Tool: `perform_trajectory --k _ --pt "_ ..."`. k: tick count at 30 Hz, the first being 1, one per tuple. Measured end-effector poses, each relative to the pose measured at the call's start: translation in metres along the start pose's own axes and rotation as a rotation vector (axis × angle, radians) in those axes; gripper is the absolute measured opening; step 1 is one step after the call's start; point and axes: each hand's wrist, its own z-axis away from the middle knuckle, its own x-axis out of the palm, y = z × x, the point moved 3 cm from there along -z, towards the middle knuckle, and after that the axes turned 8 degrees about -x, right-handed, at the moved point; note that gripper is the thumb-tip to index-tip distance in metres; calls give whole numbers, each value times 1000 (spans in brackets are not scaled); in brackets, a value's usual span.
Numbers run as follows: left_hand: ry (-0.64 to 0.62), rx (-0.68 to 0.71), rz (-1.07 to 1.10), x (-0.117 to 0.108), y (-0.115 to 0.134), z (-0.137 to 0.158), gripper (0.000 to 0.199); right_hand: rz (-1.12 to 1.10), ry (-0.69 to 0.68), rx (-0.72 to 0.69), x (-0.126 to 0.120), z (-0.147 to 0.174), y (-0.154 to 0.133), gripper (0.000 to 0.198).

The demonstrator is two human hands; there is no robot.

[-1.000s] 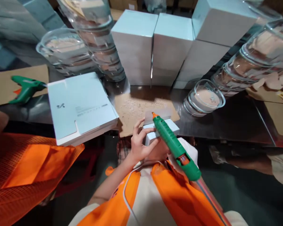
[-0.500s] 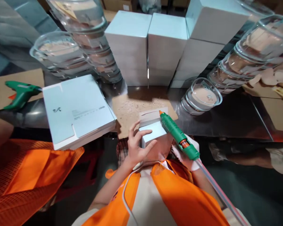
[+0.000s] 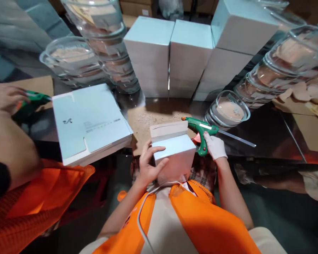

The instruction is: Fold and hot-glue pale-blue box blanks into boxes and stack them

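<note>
My left hand (image 3: 149, 164) holds a small white cardboard box (image 3: 176, 155) at its left side, fingers bent over its top edge and thumb on the near face. The box's flap (image 3: 169, 129) stands raised at the far side, with a thin line along it. To the right, my right hand (image 3: 215, 145), in a white glove, grips the handle of a green glue gun (image 3: 202, 128). The gun's orange tip points left, just behind the flap, and a clear glue stick (image 3: 237, 138) sticks out of its back end.
Flat white cartons (image 3: 92, 123) are stacked at left. Beyond them a co-worker's hand (image 3: 7, 98) is on another green glue gun (image 3: 33, 104). White boxes (image 3: 190, 53) stand piled behind a brown cardboard sheet (image 3: 137, 121). Clear round containers (image 3: 228, 109) stand at right.
The glue gun has swung from a slant over the box to nearly level on its right, my right hand with it. At left, a co-worker's hand has come onto the other glue gun.
</note>
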Motion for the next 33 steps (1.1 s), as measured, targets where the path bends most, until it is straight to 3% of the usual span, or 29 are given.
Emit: perform_trajectory --k 2,4,8,9,11,14,17,19,22,24,28,33 --pt "-12 15 32 -1 -4 -1 32 53 123 -20 -15 7 -18 49" --pt "-27 56 70 -1 -5 -3 29 -37 130 -33 -14 15 -41 36" --pt "-57 133 110 0 -5 -5 31 -428 -323 111 28 19 -68 52" --pt "-59 126 110 2 -5 -6 34 -498 -372 156 37 18 -69 53" --pt "-11 80 137 5 -7 -8 43 -567 -344 173 45 13 -65 55" --pt "101 10 291 9 -9 -17 68 -520 -309 -2 36 8 -60 55" --pt "63 34 442 10 -9 -28 86 -389 -518 -322 21 12 -67 68" --pt "15 70 441 7 -9 -33 72 -271 -615 -503 15 18 -73 69" --pt "-36 122 356 0 -10 -35 37 -140 -581 -702 17 26 -80 45" --pt "-50 119 318 -3 -11 -35 39 -102 -556 -819 23 31 -83 34" --pt "-24 74 354 -4 -12 -37 43 -62 -561 -923 29 34 -83 33" --pt "-26 50 426 4 -9 -38 41 -39 -588 -880 23 32 -82 32"
